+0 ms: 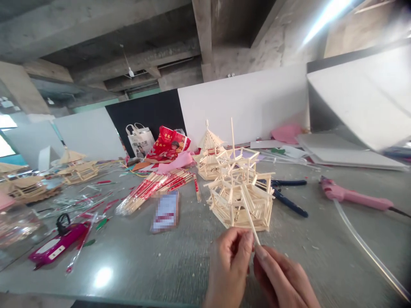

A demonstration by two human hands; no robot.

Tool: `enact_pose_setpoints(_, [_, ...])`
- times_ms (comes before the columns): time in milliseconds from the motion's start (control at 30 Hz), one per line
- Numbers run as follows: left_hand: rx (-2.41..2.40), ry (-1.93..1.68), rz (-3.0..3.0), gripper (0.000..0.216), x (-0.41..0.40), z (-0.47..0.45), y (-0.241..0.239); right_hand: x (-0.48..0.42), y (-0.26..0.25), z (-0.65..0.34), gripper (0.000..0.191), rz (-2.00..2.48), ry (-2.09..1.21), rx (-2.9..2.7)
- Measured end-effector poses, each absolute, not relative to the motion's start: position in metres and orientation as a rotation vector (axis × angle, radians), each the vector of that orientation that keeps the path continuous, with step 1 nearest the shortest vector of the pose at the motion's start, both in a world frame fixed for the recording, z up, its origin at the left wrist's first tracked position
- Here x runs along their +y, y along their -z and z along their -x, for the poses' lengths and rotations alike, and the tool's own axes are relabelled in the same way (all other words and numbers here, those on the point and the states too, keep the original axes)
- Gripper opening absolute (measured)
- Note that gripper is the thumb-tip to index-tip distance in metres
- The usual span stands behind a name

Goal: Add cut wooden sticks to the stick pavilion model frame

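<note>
A: Take the hands as the centre of the clock. What are they doing?

B: The right hand (282,276) pinches the near end of a pale wooden stick (248,209) between thumb and fingers. The left hand (231,261) is curled, its thumb and forefinger drawn in at the stick's side, though I can't tell whether they grip it.

A: Which way does the stick point?

B: Towards twelve o'clock, tilting slightly to eleven. Its far end overlaps the stick framework (221,203) in view; I can't tell if they touch.

A: And the framework itself?

B: At twelve, just beyond the hands, standing on the grey tabletop (192,265). It is many-sided, with open tiers of sticks. Behind it, towards eleven, is a small tower (210,143) with a pointed roof.

A: Anything on the right?

B: Dark-handled pliers (290,205) at one o'clock, their head hidden behind the framework, and a pink glue gun (356,194) at two, well apart from the hands.

A: And the left?

B: Red-and-clear packets of sticks (154,190) at ten, a blurred-out rectangular item (165,211) just nearer, and a magenta device (59,244) at nine, well apart.
</note>
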State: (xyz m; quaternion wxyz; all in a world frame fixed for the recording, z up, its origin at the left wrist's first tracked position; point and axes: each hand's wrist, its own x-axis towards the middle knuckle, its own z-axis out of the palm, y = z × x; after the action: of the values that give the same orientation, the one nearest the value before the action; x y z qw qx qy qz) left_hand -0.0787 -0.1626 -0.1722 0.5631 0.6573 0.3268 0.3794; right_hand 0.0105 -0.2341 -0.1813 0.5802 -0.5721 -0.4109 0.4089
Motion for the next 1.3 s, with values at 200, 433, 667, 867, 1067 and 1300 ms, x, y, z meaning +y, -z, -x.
enact_pose_setpoints(200, [0.739, -0.911, -1.376, 0.032, -0.152, 0.072, 0.175, -0.216, 0.189, -0.018, 0.049, 1.265, -1.019, -0.996])
enact_pose_setpoints(433, [0.804, -0.866, -1.295, 0.027, -0.15, 0.071, 0.168, -0.218, 0.193, -0.018, 0.048, 1.236, -0.975, -1.085])
enact_pose_setpoints(667, [0.819, -0.878, -1.378, 0.026, -0.147, 0.07, 0.165, -0.225, 0.194, -0.018, 0.046, 1.297, -0.865, -1.135])
enact_pose_setpoints(867, [0.821, -0.857, -1.394, 0.026, -0.146, 0.066, 0.165, -0.223, 0.197, -0.016, 0.048, 1.318, -0.867, -1.094])
enact_pose_setpoints(1067, [0.817, -0.858, -1.387, 0.026, -0.145, 0.064, 0.165, -0.222, 0.199, -0.017, 0.048, 1.309, -0.853, -1.098])
enact_pose_setpoints(1300, [0.821, -0.878, -1.382, 0.027, -0.145, 0.064, 0.168, -0.219, 0.201, -0.019, 0.048, 1.25, -0.924, -1.074])
